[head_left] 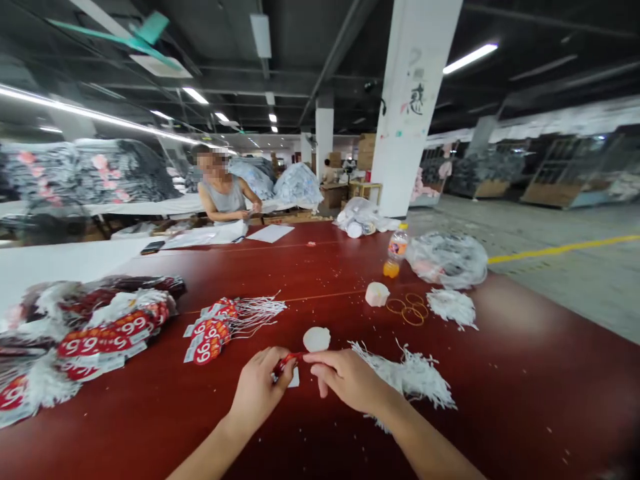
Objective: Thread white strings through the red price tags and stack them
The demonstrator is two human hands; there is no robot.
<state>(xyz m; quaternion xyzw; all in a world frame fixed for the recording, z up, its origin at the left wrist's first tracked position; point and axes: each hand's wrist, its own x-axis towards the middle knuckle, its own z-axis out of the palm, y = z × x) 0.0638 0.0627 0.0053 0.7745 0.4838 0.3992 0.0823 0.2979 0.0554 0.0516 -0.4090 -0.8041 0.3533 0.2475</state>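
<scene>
My left hand (263, 383) is closed on a red hang tag (286, 363), pinched between thumb and fingers, with a white piece (294, 379) showing below it. My right hand (350, 379) reaches in from the other side, its index finger stretched to the tag's right end and the fingers below apart from it. A round white roll (317, 339) sits just beyond the hands. White strings (413, 377) lie in a loose bundle beside my right hand. To the left is a fanned pile of red tags (213, 337) with white strings attached.
A larger heap of tags (115, 327) covers the table's left side. Beyond the hands are another white roll (377, 294), rubber bands (411, 309), a smaller string bundle (453, 308), a bottle (397, 250) and a plastic bag (447, 259). A co-worker (225, 190) is across the table.
</scene>
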